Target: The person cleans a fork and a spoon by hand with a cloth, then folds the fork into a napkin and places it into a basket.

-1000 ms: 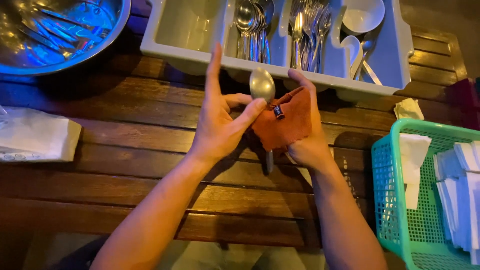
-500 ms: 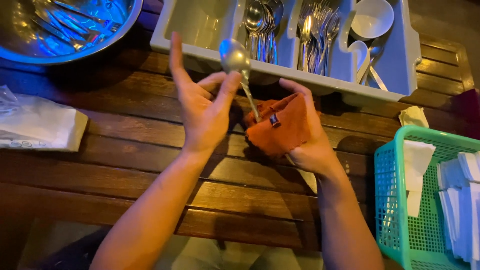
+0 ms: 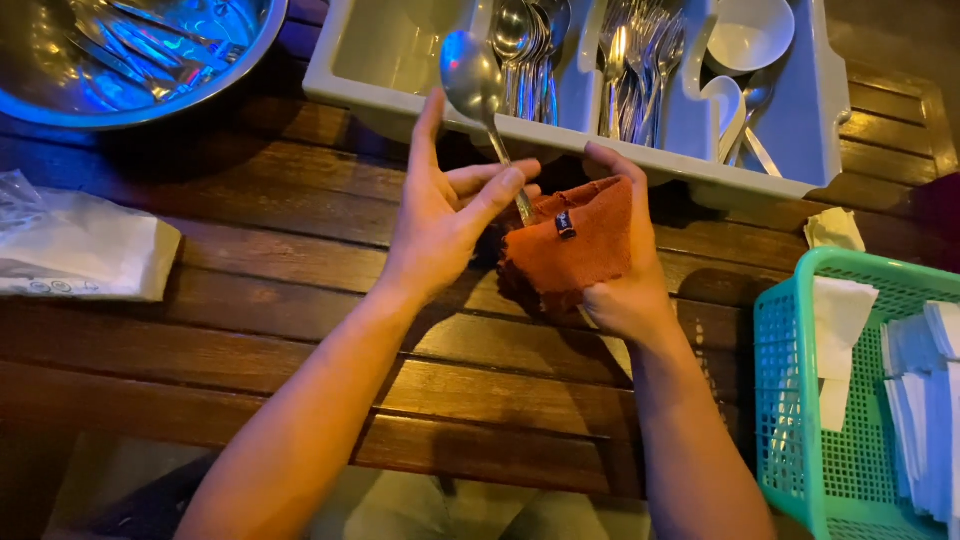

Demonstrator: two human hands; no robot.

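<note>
Rust-orange cloth (image 3: 575, 250) (small dark tag), silver spoon (image 3: 478, 85), teal basket (image 3: 790, 400)

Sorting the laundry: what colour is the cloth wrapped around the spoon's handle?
Rust orange cloth, with a small dark tag, in the head view.

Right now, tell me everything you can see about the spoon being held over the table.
The spoon is shiny metal with an oval bowl and a slim straight handle. It is tilted, bowl up and toward the white cutlery tray, handle running down to the right. The left hand pinches the handle between thumb and fingers. The lower end disappears into a rust-orange cloth gripped by the right hand. It is held above the wooden table, not resting on it.
</note>
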